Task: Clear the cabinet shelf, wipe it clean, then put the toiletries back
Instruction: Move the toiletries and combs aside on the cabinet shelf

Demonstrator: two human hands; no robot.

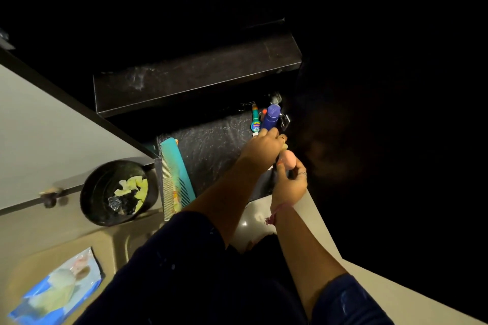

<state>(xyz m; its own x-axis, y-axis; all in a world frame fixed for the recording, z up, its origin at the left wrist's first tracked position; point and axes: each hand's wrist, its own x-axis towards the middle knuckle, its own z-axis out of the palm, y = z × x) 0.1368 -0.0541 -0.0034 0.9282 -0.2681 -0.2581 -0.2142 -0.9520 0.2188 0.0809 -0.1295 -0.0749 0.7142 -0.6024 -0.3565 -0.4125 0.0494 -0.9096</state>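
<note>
From the head camera, my left hand grips the blue bottle right of centre, on the dark shelf beside a green tube. My right hand, just below, pinches a peach sponge. A teal comb overhangs the shelf's left edge, lower left. Risk, as I judge it: with hands crowded together in dim light, lifting the bottle could topple the tube.

You're in a dim home bathroom: dark cabinet shelf w/ comb, blue bottle & tube, beige sink below.
</note>
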